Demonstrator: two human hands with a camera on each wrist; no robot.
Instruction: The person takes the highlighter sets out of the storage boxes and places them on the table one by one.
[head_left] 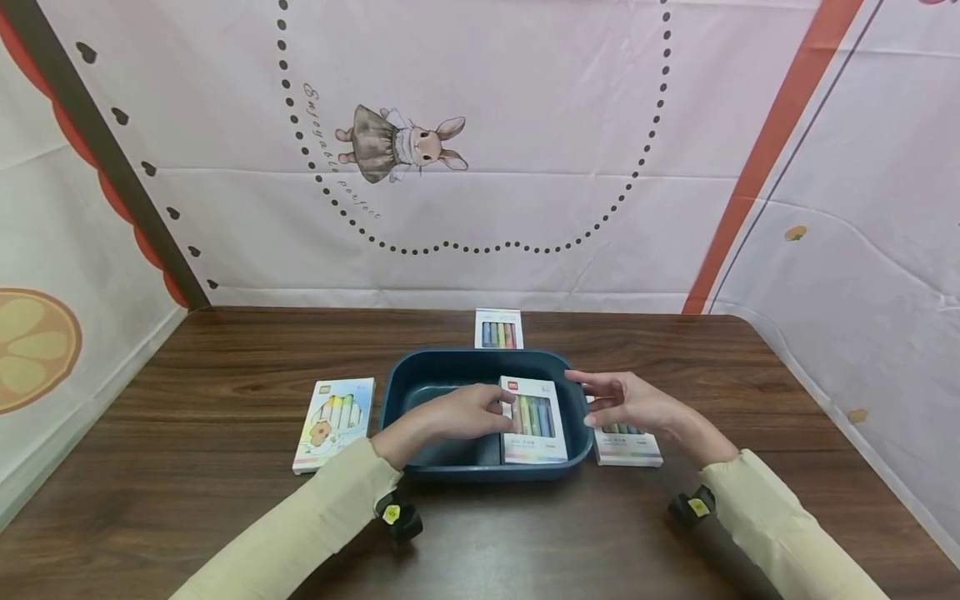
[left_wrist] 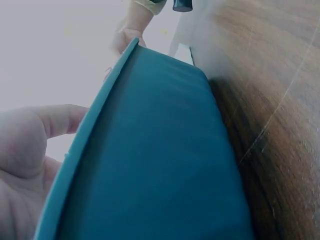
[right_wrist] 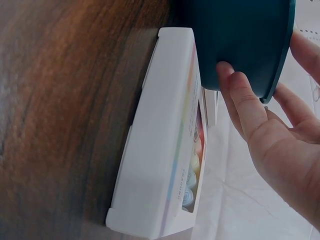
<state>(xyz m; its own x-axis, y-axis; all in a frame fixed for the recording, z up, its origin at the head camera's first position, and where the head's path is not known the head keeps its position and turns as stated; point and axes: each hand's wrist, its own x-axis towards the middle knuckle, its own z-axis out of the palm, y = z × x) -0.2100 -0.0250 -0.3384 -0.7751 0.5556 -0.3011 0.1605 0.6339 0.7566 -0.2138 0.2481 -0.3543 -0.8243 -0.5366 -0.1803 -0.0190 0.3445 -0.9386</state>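
Observation:
A dark teal plastic bin (head_left: 450, 473) sits at the middle of the table. In its right half lies a white windowed box of coloured sticks (head_left: 534, 421). My left hand (head_left: 467, 412) reaches over the bin, fingertips at that box's left edge; the left wrist view shows the hand past the bin's rim (left_wrist: 95, 115). My right hand (head_left: 633, 404) is spread at the bin's right side, above a second windowed box (head_left: 628, 450) standing close outside. In the right wrist view two right fingers (right_wrist: 247, 102) lie against the bin's outer wall (right_wrist: 235, 45).
A marker box (head_left: 333, 425) with a flower picture lies left of the bin. Behind the bin is another windowed box (head_left: 498, 327). The brown wooden table (head_left: 225, 350) ends at a white printed cloth (head_left: 525, 208). Black wrist devices (head_left: 399, 518) hang below both sleeves.

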